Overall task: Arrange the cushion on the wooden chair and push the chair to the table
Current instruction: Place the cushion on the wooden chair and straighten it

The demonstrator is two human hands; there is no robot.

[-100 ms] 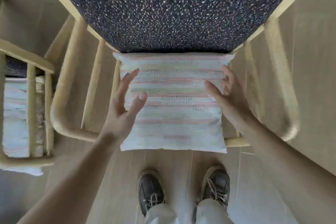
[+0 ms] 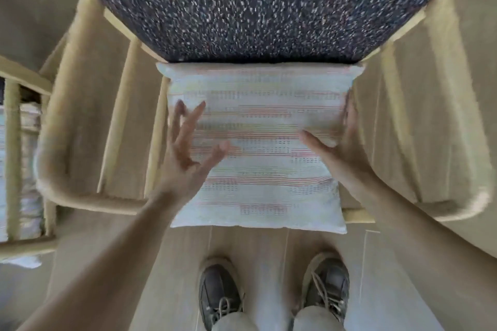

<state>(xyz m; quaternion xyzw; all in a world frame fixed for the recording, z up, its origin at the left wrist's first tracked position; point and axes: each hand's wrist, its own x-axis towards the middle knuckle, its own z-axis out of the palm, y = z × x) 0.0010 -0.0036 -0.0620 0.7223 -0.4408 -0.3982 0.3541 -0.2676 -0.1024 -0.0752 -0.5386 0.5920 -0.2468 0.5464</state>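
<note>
Both hands are open and hold nothing. The left hand (image 2: 185, 158) is blurred, with its fingers spread wide over the left part of the cushion (image 2: 263, 169) and the thumb angled toward the middle. Whether it touches the fabric cannot be told. The right hand (image 2: 344, 150) lies with straight fingers along the cushion's right edge, its thumb reaching inward across the striped cloth.

The cushion, pale with thin red and yellow stripes, sits between the two hands on the wooden chair (image 2: 53, 191). Its far edge meets the near edge of the dark speckled seat (image 2: 255, 8), and its near edge overhangs the chair's curved back rail toward the person. Pale spindles run from the seat frame down to that rail on both sides of the cushion.

Below the cushion two grey laced shoes (image 2: 220, 295) stand on the light plank floor (image 2: 269, 244). At the far left is part of a second wooden chair (image 2: 13, 148), with pale fabric behind its slats.
</note>
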